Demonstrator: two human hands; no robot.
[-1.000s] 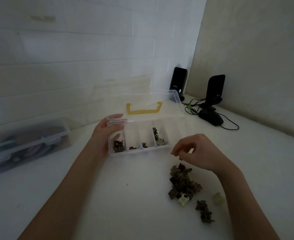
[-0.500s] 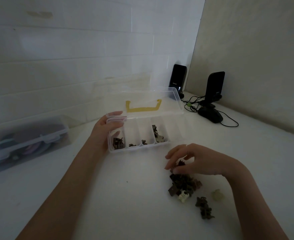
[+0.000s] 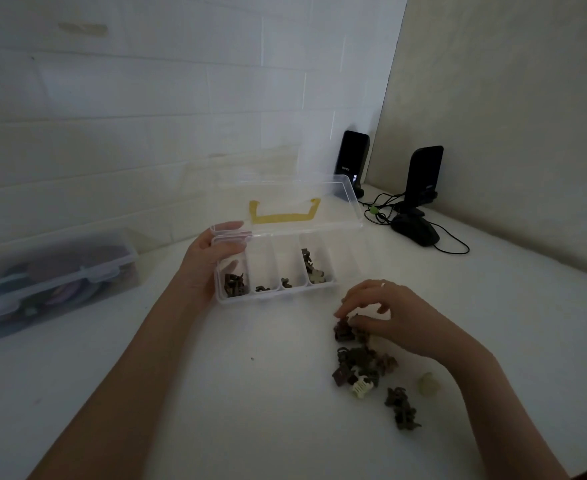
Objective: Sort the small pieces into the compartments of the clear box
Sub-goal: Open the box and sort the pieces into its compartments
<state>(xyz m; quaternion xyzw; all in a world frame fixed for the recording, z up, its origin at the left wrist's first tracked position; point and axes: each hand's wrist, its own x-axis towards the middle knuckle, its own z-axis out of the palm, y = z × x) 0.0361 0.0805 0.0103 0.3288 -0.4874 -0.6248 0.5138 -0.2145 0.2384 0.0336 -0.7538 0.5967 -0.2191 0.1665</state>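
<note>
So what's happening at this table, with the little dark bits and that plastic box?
A person is sorting small pieces into a clear box whose lid stands open. The left hand grips the box's left end to steady it. The right hand reaches into the loose pile on the white table, fingers curled on a piece at the pile's far edge. Four compartments already hold a few pieces each. A smaller clump and a pale piece lie beside the pile, unsorted.

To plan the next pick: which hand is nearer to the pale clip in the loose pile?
Right. The right hand is above the pile, just beyond the pale clip; the left hand holds the clear box.
</note>
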